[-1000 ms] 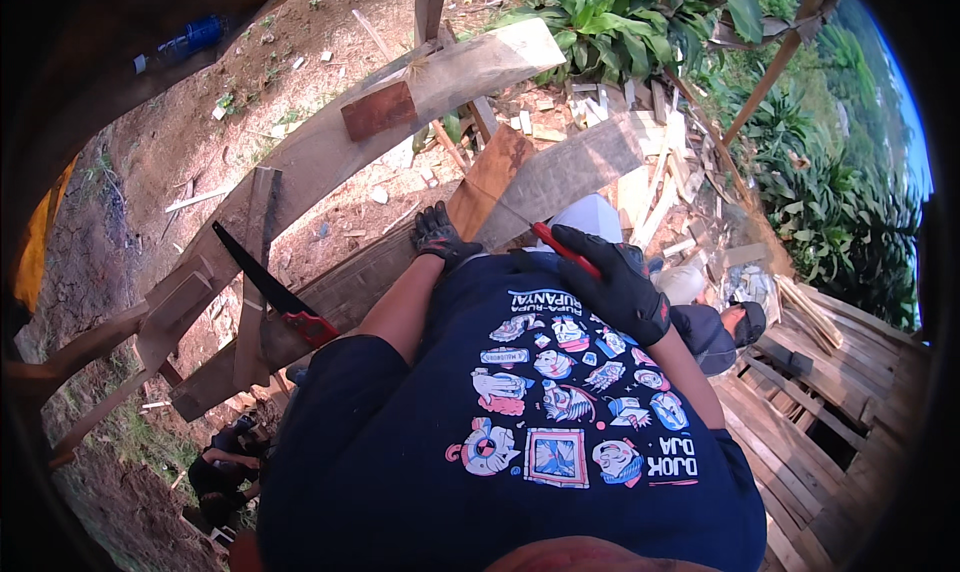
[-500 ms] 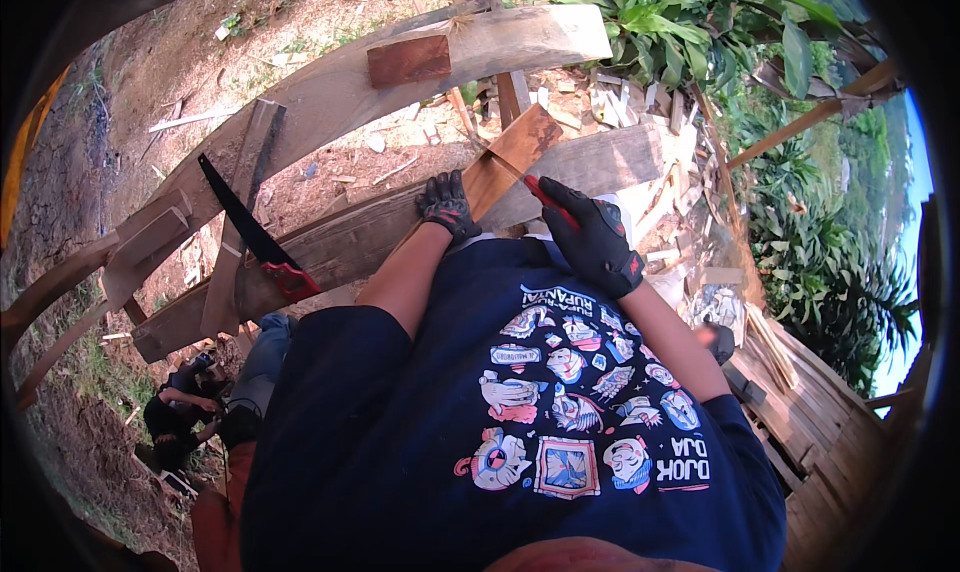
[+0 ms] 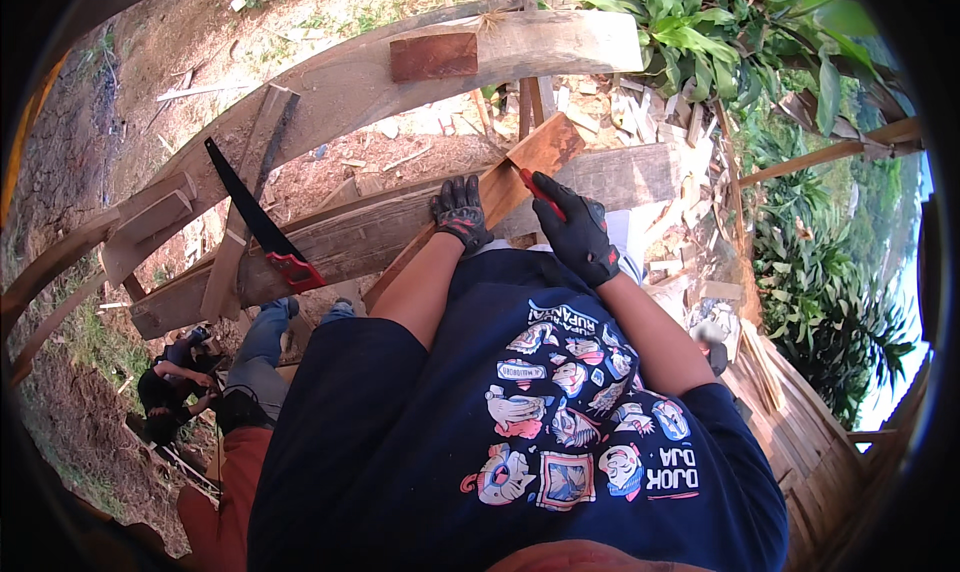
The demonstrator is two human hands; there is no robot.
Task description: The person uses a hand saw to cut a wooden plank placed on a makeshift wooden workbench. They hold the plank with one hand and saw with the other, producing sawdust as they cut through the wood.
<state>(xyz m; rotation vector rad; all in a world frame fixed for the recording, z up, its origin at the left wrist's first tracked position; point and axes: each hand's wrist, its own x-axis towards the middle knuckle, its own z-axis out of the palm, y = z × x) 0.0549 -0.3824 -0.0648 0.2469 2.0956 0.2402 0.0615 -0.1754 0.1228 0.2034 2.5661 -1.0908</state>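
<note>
A reddish-brown board (image 3: 545,150) lies slantwise across a long grey plank (image 3: 620,175). My left hand (image 3: 460,210), in a black glove, rests flat on the board with its fingers stretched forward. To its right, my gloved right hand (image 3: 578,230) is closed round the red handle of a handsaw (image 3: 530,181). Its blade shows nearly edge-on, at a dark line across the board; most of it is hidden. Another saw (image 3: 250,212), with a black blade and red handle, leans across the timbers on the left.
Beyond the plank runs a curved beam (image 3: 335,87) bearing a dark red wood block (image 3: 434,56). A crosspiece (image 3: 245,207) joins the timbers at left. Offcuts (image 3: 640,122) litter the ground. Another person (image 3: 180,382) is at lower left; leafy plants (image 3: 680,32) grow at far right.
My right hand has pushed the saw handle forward, closer to the board. My left hand stays on the board. The whole view has shifted slightly.
</note>
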